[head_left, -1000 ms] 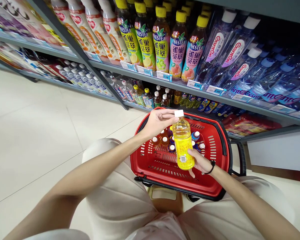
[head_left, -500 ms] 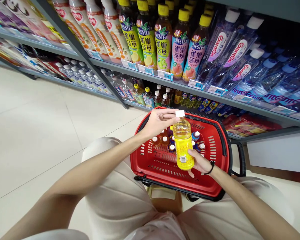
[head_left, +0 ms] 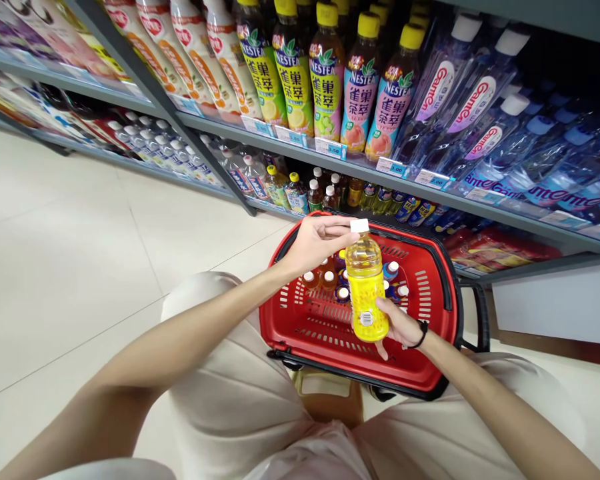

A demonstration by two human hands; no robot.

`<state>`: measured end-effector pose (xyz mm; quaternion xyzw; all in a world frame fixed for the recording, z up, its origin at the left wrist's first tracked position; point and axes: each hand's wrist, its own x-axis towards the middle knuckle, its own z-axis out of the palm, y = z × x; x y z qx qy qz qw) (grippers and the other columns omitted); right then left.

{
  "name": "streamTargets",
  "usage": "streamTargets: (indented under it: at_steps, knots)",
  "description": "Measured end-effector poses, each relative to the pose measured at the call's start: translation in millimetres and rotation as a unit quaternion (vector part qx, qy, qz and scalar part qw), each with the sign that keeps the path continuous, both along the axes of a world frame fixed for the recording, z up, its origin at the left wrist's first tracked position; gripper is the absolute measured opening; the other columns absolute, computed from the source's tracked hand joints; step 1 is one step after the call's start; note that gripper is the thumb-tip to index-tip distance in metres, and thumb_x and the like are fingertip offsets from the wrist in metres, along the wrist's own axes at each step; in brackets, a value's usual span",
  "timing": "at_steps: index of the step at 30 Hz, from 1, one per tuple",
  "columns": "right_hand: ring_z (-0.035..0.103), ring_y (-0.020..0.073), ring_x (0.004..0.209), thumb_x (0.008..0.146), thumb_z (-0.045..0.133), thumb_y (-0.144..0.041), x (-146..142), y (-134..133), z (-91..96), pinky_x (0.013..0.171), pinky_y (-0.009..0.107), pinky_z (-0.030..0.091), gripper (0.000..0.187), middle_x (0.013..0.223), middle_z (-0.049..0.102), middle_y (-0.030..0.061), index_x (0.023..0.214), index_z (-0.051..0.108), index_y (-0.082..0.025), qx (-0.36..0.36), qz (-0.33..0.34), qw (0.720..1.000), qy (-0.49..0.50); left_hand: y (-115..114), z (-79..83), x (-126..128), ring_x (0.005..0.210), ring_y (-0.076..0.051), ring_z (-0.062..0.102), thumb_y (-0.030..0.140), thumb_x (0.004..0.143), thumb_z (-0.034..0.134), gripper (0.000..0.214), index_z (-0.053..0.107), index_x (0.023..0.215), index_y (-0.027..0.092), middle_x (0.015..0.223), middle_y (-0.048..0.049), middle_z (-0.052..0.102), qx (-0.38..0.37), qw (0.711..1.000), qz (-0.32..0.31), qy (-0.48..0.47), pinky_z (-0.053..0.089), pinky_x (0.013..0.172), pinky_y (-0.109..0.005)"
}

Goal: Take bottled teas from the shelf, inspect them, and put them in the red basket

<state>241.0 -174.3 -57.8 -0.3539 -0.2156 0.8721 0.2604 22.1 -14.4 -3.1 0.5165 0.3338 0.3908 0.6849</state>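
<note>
A drink bottle (head_left: 368,287) with a yellow label, clear yellow liquid and a white cap is held slightly tilted over the red shopping basket (head_left: 300,327). My right hand (head_left: 403,325), with a black band at the wrist, grips its lower body; one finger sticks out below. At the top, my left hand (head_left: 317,241) pinches the neck just under the cap between thumb and fingers. Inside the basket stand several small bottles with white caps (head_left: 329,279), partly hidden behind the held bottle.
A shelf with several Nestea bottles (head_left: 325,87) and clear water bottles (head_left: 437,87) is ahead, above the basket. More bottles fill the lower shelf (head_left: 285,193). The basket's black handle (head_left: 480,313) extends right. Pale floor tiles (head_left: 70,267) lie left. My knees flank the basket.
The view has shifted very slightly. Both hands keep their hold on the bottle; the right hand's lower finger stretches a little further down.
</note>
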Motion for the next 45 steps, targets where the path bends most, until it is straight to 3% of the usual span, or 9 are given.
streamTargets:
  at_steps: [8,17,24,36,45]
  knots:
    - [0.072,0.0214,0.077,0.091,0.072,-0.069,-0.3,-2.7,-0.7,0.043,0.028,0.060,0.072,0.106,0.072,0.0126,0.137,0.055,-0.016,0.012,-0.003,1.000,-0.014,0.0,-2.4,1.7,0.101,-0.028,0.081,0.045,0.077,0.093,0.056,0.080,0.121,0.014,0.111,-0.0148,0.082,0.001,1.000,-0.002,-0.005,0.066,0.091,-0.037]
    - [0.074,0.0225,0.079,0.090,0.073,-0.068,-0.1,-2.2,-2.7,0.042,0.027,0.061,0.069,0.111,0.074,0.0159,0.130,0.054,-0.015,0.025,-0.019,0.999,-0.018,-1.9,3.2,1.0,0.103,-0.029,0.081,0.038,0.074,0.096,0.055,0.081,0.121,0.015,0.110,-0.0139,0.082,0.002,1.000,-0.005,-0.018,0.065,0.094,-0.038]
    - [0.073,0.0226,0.074,0.086,0.076,-0.072,-1.9,-1.1,-3.6,0.043,0.034,0.064,0.075,0.105,0.073,0.0137,0.128,0.053,-0.014,0.012,-0.023,0.999,-0.042,-0.8,-0.2,0.6,0.102,-0.028,0.081,0.040,0.077,0.094,0.053,0.080,0.121,0.013,0.111,-0.0150,0.082,0.008,1.000,-0.005,-0.015,0.066,0.093,-0.036]
    - [0.073,0.0229,0.072,0.086,0.077,-0.071,-3.4,-2.6,-2.2,0.042,0.034,0.064,0.073,0.100,0.073,0.0107,0.128,0.056,-0.015,0.014,-0.027,0.999,-0.042,-1.0,-4.5,0.1,0.100,-0.024,0.081,0.038,0.082,0.090,0.049,0.078,0.123,0.013,0.115,-0.0134,0.082,0.016,1.000,-0.012,-0.018,0.065,0.090,-0.031]
    - [0.073,0.0232,0.072,0.086,0.077,-0.069,-4.2,-1.9,-3.0,0.041,0.034,0.063,0.073,0.097,0.072,0.0097,0.130,0.055,-0.016,0.013,-0.029,0.998,-0.048,-1.1,-0.6,1.4,0.100,-0.025,0.081,0.038,0.080,0.091,0.052,0.078,0.122,0.011,0.113,-0.0145,0.082,0.010,1.000,-0.008,-0.001,0.065,0.092,-0.035]
